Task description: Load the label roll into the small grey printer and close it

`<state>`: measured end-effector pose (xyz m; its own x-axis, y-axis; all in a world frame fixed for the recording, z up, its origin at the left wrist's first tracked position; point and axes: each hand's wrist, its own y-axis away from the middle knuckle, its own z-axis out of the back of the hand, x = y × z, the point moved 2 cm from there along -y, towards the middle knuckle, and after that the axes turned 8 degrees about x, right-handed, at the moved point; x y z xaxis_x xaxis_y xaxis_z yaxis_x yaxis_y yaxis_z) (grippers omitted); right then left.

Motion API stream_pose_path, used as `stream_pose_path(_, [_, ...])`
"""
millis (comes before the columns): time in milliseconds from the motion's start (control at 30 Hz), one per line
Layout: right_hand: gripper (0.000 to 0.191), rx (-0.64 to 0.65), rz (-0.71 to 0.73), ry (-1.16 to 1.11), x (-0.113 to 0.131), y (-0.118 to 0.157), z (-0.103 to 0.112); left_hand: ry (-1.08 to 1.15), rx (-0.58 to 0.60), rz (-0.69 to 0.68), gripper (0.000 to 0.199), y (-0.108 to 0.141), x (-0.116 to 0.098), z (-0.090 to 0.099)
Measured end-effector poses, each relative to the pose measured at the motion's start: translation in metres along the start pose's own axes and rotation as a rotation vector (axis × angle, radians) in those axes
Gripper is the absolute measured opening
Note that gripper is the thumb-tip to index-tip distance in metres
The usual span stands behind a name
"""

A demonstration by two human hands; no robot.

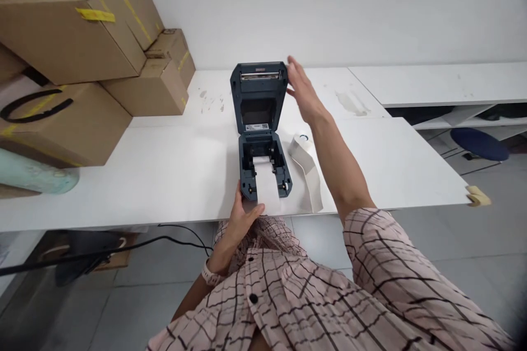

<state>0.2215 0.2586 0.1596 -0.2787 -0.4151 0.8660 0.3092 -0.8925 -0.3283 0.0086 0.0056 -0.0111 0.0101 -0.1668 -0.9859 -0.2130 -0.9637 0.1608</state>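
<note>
A dark blue-grey label printer [246,193] stands near the table's front edge with its lid [234,93] raised. A strip of white label paper [267,189] runs from inside the printer out over its front. My left hand [241,225] is at the printer's front left corner, fingers along its side and thumb at the paper's edge. Up at the lid's right edge, my right hand [303,93] grips it, some fingertips hidden behind. Beside the printer lies a partly unrolled roll of labels [297,145], its loose strip trailing toward the front edge.
Cardboard boxes [69,38] are stacked at the left, with a black loop [37,107] on one. A pale green roll [37,171] lies in front of them. Yellowish padding covers the table's right corner [478,196]. A blue stool [480,143] stands beyond; black cables [164,238] hang below.
</note>
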Motion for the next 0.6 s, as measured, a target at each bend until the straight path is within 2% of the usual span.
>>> stream_pose_path(67, [0.077, 0.017, -0.031, -0.079, -0.008, -0.025, -0.008, 0.022, 0.006, -0.014, 0.106, -0.001, -0.001, 0.003])
stream_pose_path(133, [0.077, -0.01, 0.0, -0.09, -0.005, -0.017, -0.014, 0.036, 0.021, -0.032, 0.103, -0.001, -0.002, 0.008])
stream_pose_path(200, [0.072, -0.053, 0.034, -0.029, 0.006, 0.019, -0.019, 0.039, 0.024, -0.02, 0.094, 0.0, -0.003, 0.013])
stream_pose_path(300, [0.055, -0.078, 0.006, 0.112, 0.02, 0.095, -0.033, 0.046, -0.085, -0.005, 0.081, -0.001, -0.008, 0.022])
stream_pose_path(367, [0.044, -0.056, -0.013, 0.183, 0.022, 0.14, -0.049, 0.046, -0.167, -0.051, 0.079, -0.007, -0.017, 0.024])
stream_pose_path(433, [0.037, -0.061, -0.044, 0.181, 0.015, 0.173, -0.067, 0.023, -0.2, -0.096, 0.079, -0.015, -0.028, 0.023])
stream_pose_path(500, [0.047, -0.096, -0.135, 0.097, -0.001, 0.193, -0.082, -0.005, -0.199, -0.092, 0.082, -0.025, -0.039, 0.019])
stream_pose_path(600, [0.077, -0.075, -0.322, -0.139, -0.028, 0.206, -0.097, -0.015, -0.147, -0.032, 0.095, -0.037, -0.047, 0.01])
